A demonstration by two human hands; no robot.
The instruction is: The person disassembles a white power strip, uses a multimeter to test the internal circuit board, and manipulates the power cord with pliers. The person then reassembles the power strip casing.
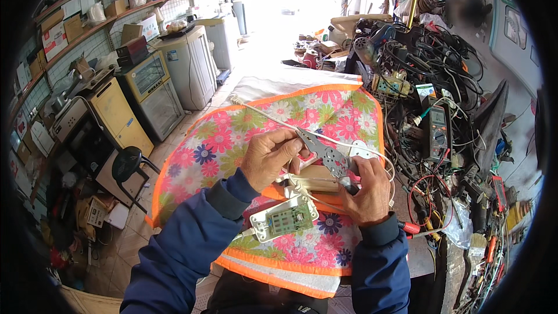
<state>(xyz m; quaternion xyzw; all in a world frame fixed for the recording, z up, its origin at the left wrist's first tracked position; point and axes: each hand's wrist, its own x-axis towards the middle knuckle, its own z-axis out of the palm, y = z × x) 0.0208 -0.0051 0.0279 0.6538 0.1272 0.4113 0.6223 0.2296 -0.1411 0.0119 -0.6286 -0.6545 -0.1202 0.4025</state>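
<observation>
My right hand is closed round the handles of grey wire strippers, whose flat plate has several holes. The tool's nose points up and left, toward my left hand. There the thumb and fingers pinch a thin white wire close to the jaws; the fingers hide its end. Below my hands lies an opened white plastic casing with a green circuit board in it. A white cable runs over the flowered cloth, which has an orange border.
Tangled cables and tools crowd the right side, with a multimeter among them. A red-handled tool lies by my right wrist. On the left stand a black stool, cabinets and loaded shelves. Bright light comes from the far opening.
</observation>
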